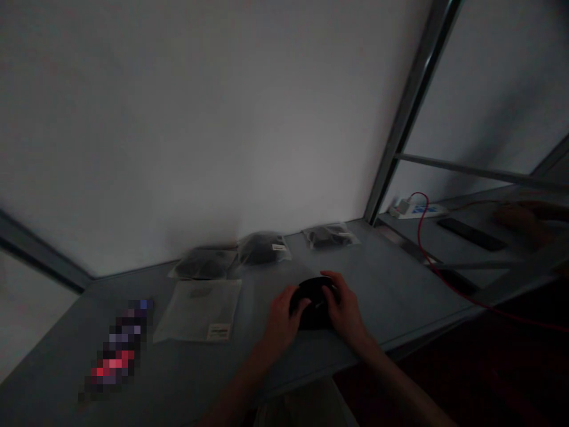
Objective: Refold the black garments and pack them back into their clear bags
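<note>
A rounded black item (313, 317), cap-like in outline with a small pale mark on its front, sits low over the grey table in front of me. My left hand (281, 315) grips its left side, thumb across the front. On the opposite side my right hand (345, 305) holds it, thumb on the front and fingers over the top edge. Left of my hands lies a flat translucent bag (195, 305) with a white label. Behind it are two clear bags with dark contents, one at the left (204, 264) and another bag (262, 248) nearer the middle.
A further clear bag (331, 237) lies against the wall. A pixelated item (118, 350) is at the table's left. Past the metal post (409, 112), a red cable (420, 234) runs from a power strip (429, 210), near a dark slab (471, 234) and another person's hand (518, 218).
</note>
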A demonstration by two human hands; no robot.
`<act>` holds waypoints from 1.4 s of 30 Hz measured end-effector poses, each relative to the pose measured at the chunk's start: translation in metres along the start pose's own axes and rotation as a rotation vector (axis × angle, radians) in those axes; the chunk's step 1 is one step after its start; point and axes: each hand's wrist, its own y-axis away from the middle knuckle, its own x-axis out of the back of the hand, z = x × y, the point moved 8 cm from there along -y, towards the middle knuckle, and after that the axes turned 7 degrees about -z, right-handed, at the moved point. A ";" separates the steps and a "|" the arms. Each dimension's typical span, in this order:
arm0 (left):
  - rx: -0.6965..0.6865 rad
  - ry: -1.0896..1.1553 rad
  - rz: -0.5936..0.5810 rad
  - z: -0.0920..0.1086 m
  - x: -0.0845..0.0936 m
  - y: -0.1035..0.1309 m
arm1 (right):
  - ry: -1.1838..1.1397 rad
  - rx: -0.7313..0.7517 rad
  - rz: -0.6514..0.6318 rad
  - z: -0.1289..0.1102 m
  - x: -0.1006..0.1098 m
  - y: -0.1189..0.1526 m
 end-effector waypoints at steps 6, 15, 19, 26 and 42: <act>0.224 0.085 -0.017 -0.025 -0.010 -0.012 | 0.203 -0.064 0.034 0.011 -0.010 0.003; 0.203 -0.015 0.068 -0.005 -0.006 -0.007 | 0.432 0.162 0.091 -0.014 -0.013 0.010; 0.152 -0.097 0.094 -0.003 -0.007 -0.002 | 0.415 0.261 -0.012 -0.017 -0.018 0.012; -0.095 -0.209 0.007 0.012 -0.012 -0.006 | 0.395 0.273 -0.267 -0.023 -0.019 0.011; -0.151 -0.206 -0.152 0.013 -0.009 -0.011 | 0.405 0.131 -0.284 -0.002 -0.017 -0.005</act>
